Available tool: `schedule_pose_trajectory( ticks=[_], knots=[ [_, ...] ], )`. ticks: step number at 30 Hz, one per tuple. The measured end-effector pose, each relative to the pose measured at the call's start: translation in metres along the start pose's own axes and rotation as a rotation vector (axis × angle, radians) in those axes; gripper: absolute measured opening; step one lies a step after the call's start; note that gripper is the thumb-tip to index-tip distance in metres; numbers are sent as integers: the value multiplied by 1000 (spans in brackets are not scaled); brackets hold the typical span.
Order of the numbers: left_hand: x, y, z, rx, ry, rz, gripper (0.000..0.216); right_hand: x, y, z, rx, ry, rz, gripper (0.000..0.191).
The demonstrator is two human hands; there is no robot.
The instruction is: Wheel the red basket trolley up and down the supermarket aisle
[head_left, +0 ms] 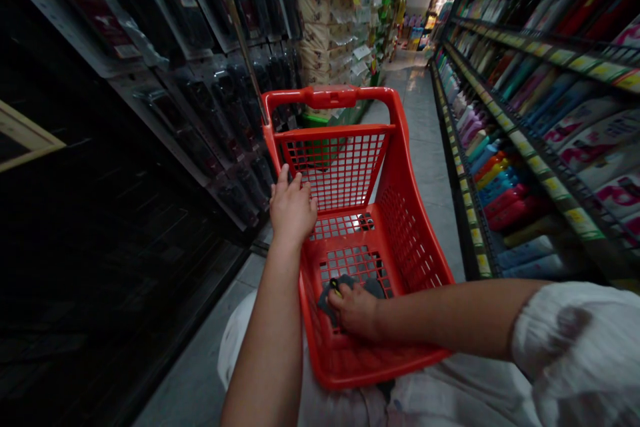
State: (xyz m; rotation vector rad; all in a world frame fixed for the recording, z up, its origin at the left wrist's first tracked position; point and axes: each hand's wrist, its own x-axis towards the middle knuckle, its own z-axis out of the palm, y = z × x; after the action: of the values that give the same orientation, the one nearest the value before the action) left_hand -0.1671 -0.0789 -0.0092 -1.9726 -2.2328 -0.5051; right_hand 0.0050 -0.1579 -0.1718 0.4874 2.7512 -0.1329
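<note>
A red plastic shopping basket [400, 227] with mesh walls and a raised handle [330, 97] sits in front of me in a shop aisle. My left hand [291, 208] grips the basket's left rim, fingers curled over the edge. My right hand [356, 310] reaches down inside the basket and is closed on a dark grey item [345, 285] with a small yellow mark, lying on the basket floor. A small dark object [365, 221] lies farther forward on the basket bottom.
Dark packaged goods hang on racks [215, 107] to the left. Shelves of colourful bottles and packs [505, 167] line the right side. Stacked cartons [320, 7] stand ahead on the left. A tiled floor [425, 140] runs down the aisle.
</note>
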Motion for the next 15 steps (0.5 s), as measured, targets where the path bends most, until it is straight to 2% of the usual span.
schedule_pose_trajectory(
  ticks=[3, 6, 8, 10, 12, 15],
  knots=[
    [0, 1, 0, -5, -2, -3, 38, 9, 37, -11, -42, 10, 80, 34],
    [1, 1, 0, -7, 9, -16, 38, 29, 72, -26, -27, -48, 285, 38],
    [2, 1, 0, -11, 19, -25, 38, 40, 80, -29, 24, -51, 455, 42],
    [2, 0, 1, -15, 21, -28, 38, 45, 71, -24, 81, -11, 549, 45],
    [2, -1, 1, -17, 16, -27, 37, 44, 52, -15, 95, 52, 468, 47],
    [2, -2, 1, -11, 12, -22, 38, 38, 24, -3, 54, 103, 213, 48]
  ],
)
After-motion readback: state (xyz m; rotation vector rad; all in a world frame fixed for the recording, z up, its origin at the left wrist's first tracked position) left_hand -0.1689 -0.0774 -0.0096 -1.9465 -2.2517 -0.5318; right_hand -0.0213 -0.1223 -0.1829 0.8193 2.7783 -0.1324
